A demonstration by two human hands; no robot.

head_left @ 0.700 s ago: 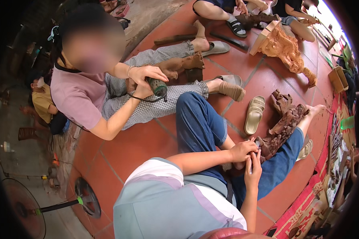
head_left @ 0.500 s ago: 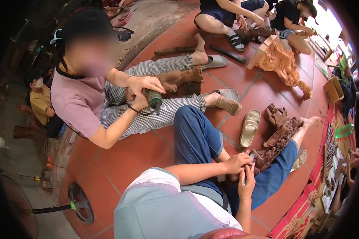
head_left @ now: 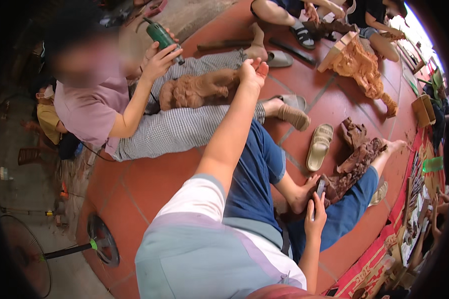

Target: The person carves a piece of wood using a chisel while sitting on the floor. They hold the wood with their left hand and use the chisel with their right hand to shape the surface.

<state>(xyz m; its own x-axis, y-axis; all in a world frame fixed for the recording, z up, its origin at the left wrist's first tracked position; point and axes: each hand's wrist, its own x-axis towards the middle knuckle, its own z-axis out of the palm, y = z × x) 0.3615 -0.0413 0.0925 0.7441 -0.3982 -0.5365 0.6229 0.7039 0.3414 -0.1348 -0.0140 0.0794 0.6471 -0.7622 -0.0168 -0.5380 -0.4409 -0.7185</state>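
Observation:
My left arm reaches far out over the outstretched legs of a co-worker. My left hand [head_left: 253, 74] is open, fingers apart, at the end of a brown wood carving [head_left: 202, 89] lying between those legs; whether it touches the wood I cannot tell. Down by my lap, my right hand [head_left: 315, 219] is closed on a slim carving chisel [head_left: 321, 187] with a flat metal blade. The blade lies by a dark brown openwork wood carving [head_left: 351, 169] that rests along my lower leg. My bare foot [head_left: 303, 196] is beside the blade.
The co-worker holds up a green power tool [head_left: 159, 37]. A beige sandal [head_left: 319, 147] lies on the red tile floor. An orange-brown carving [head_left: 356, 65] lies farther off, near other seated people. Chisels [head_left: 411, 182] lie on a red mat at right; a fan stands at left.
My left hand has left the carving at my lap and stretched forward to the co-worker's carving. The co-worker has lifted the power tool off that carving. My right hand keeps the chisel.

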